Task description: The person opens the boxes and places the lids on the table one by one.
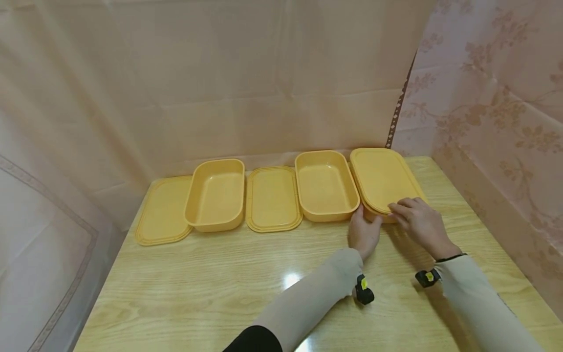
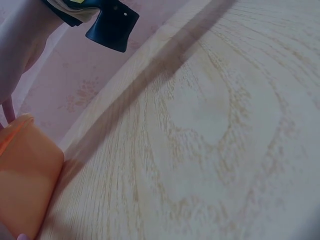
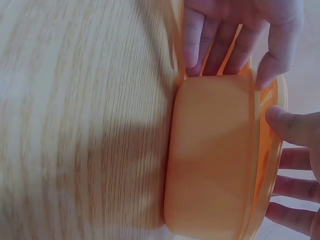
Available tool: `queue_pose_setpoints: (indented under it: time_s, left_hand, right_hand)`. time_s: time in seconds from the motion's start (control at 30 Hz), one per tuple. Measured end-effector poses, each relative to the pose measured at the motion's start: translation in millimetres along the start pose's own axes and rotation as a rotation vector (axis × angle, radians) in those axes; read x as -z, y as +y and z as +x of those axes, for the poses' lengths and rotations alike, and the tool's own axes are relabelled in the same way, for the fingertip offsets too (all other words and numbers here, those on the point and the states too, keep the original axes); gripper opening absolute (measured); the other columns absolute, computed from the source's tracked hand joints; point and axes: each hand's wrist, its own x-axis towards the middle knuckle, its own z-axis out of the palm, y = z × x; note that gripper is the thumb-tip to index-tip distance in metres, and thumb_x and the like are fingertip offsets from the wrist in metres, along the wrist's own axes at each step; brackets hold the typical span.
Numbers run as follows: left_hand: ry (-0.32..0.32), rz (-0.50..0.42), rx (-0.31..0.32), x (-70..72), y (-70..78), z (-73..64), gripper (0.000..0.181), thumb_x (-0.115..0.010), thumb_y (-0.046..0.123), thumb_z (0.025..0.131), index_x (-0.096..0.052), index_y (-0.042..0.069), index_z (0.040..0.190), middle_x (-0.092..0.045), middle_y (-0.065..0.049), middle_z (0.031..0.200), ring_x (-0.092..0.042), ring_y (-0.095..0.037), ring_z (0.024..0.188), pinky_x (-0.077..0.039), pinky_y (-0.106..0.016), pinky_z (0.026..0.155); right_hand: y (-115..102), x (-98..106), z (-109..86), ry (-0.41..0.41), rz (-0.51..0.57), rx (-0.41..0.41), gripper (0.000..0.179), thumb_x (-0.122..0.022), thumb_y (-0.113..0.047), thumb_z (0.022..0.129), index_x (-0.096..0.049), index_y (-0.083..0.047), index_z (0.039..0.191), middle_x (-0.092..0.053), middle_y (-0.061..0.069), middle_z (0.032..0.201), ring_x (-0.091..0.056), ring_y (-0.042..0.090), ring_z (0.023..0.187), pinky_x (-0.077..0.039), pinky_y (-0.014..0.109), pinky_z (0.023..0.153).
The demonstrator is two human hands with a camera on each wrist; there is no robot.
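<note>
At the right end of the row stands a yellow plastic food container with its lid lying over the top. Along the near side, a narrow gap shows between lid and rim in the right wrist view. My left hand holds the container's near left corner, its fingers along the side wall and its thumb at the rim. My right hand pinches the near edge of the lid, thumb at the edge and fingers on top. The left wrist view catches only part of the container.
Left of it sits an open yellow container, then a flat lid, another open container and one more lid. All lie on a wood-grain table. Cloth curtains hang behind and at both sides.
</note>
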Motion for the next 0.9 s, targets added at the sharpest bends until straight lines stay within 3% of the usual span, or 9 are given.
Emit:
queue_pose_setpoints:
  time_s: [0.2, 0.53, 0.9]
  left_hand:
    - [0.008, -0.010, -0.004, 1.9, 1.1, -0.2, 0.057, -0.059, 0.045, 0.092, -0.050, 0.020, 0.143, -0.056, 0.000, 0.141, -0.052, -0.021, 0.130, -0.043, -0.039, 0.107]
    - [0.034, 0.015, -0.006, 3.3, 3.7, 2.7, 0.055, -0.060, 0.045, 0.093, -0.053, 0.019, 0.141, -0.060, -0.001, 0.137, -0.056, -0.022, 0.126, -0.045, -0.039, 0.104]
    - [0.049, 0.027, 0.053, 1.0, 5.7, 1.0, 0.054, -0.063, 0.045, 0.090, -0.057, 0.021, 0.138, -0.062, -0.001, 0.134, -0.058, -0.022, 0.124, -0.046, -0.038, 0.103]
  right_hand:
    - [0.0, 1.8, 1.0, 0.016, 0.013, 0.002, 0.026, -0.080, -0.009, 0.074, -0.075, -0.004, 0.100, -0.071, 0.013, 0.090, -0.063, 0.031, 0.082, -0.054, 0.047, 0.059]
    - [4.2, 3.1, 2.2, 0.065, 0.018, 0.005, 0.031, -0.080, -0.007, 0.072, -0.075, -0.004, 0.103, -0.071, 0.014, 0.091, -0.063, 0.033, 0.082, -0.053, 0.049, 0.059]
    - [6.3, 5.7, -2.3, 0.106, 0.044, -0.015, 0.034, -0.080, -0.005, 0.070, -0.073, -0.003, 0.103, -0.071, 0.015, 0.093, -0.062, 0.033, 0.080, -0.051, 0.049, 0.058]
